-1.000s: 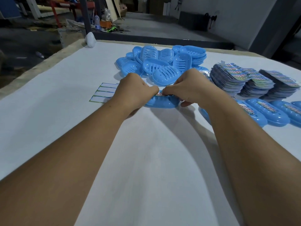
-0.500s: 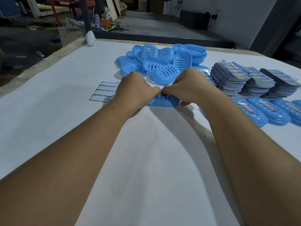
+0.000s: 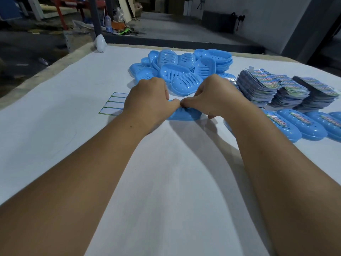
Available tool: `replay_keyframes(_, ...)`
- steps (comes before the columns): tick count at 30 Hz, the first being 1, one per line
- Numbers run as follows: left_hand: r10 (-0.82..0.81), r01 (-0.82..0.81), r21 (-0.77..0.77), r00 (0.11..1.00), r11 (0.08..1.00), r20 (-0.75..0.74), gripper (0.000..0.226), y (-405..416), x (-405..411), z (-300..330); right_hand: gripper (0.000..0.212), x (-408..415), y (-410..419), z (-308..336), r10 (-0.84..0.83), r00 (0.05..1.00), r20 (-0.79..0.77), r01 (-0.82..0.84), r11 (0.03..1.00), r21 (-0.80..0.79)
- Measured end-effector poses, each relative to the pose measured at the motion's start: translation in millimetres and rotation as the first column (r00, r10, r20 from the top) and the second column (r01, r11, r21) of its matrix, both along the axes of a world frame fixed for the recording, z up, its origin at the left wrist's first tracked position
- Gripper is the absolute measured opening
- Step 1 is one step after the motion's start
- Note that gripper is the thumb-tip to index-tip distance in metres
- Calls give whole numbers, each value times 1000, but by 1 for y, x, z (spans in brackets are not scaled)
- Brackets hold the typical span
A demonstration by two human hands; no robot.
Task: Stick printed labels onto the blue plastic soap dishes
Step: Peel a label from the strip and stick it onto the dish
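Four soap dishes with labels [image 3: 293,124] sit in a row to the right of our hands, so that part looks done. We can only see the ones inside the picture; there may be more past the edge.

Our left hand [image 3: 147,102] and right hand [image 3: 212,100] are curled over one blue soap dish [image 3: 186,114] on the white table [image 3: 175,182]. Our thumbs meet on top of it and seem to press down a printed label [image 3: 185,107]. We can see only a sliver of it, so we cannot tell if it is stuck flat yet.

Lots is left, we think. Just behind our hands lies a big pile of bare dishes [image 3: 182,69]. Three tall stacks of labels [image 3: 276,84] wait behind and to the right. An empty backing sheet [image 3: 114,104] lies just left of our left hand.
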State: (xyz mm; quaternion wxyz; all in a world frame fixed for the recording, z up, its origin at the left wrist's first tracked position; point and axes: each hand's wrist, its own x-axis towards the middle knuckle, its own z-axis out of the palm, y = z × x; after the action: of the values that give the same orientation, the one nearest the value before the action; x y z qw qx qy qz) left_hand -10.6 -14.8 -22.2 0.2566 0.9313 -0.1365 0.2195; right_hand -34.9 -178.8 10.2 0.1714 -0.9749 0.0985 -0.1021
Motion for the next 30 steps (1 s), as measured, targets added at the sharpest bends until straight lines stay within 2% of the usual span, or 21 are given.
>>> replay_keyframes(4, 26, -26, -17, 1000, 1000, -16, 29, 3, 2, -1, 54, 1, -4, 1, 10, 999, -32, -9, 999, 37)
replay_keyframes(7, 81, -84, -67, 996, 994, -42, 27, 7, 5, 1, 56, 1, -10, 2, 18, 999, -43, -10, 984, 179)
replay_keyframes(9, 117, -123, -119, 992, 985, -53, 28, 9, 7, 3, 44, 2, -14, 2, -11, 1000, 15, 6, 959, 284)
replay_keyframes(11, 150, -153, -155, 988, 976, -29, 29, 12, 8, 5, 40, 3, -17, 3, -36, 995, 91, 5, 947, 322)
replay_keyframes(14, 172, -166, -162, 985, 973, 23, 31, 15, 8, 6, 40, 4, -16, 1, 43, 984, 170, -88, 961, 264)
replay_keyframes(17, 174, -161, -152, 981, 975, 81, 32, 16, 6, 7, 24, 0, -8, -2, 248, 961, 121, -270, 938, 218)
replay_keyframes(20, 162, -142, -149, 978, 979, 134, 29, 17, 4, 6, 52, -2, 4, -8, 405, 914, 9, -400, 897, 186)
replay_keyframes(23, 137, -110, -146, 972, 983, 191, 28, 17, 1, 5, 64, -6, 11, -12, 419, 908, -18, -410, 896, 172)
replay_keyframes(27, 98, -71, -121, 969, 990, 227, 27, 17, -1, 3, 58, -19, 18, -13, 373, 927, -31, -363, 918, 162)
replay_keyframes(30, 89, -63, -115, 968, 991, 235, 28, 17, -1, 1, 62, -31, 23, -16, 292, 956, -39, -292, 956, 0)
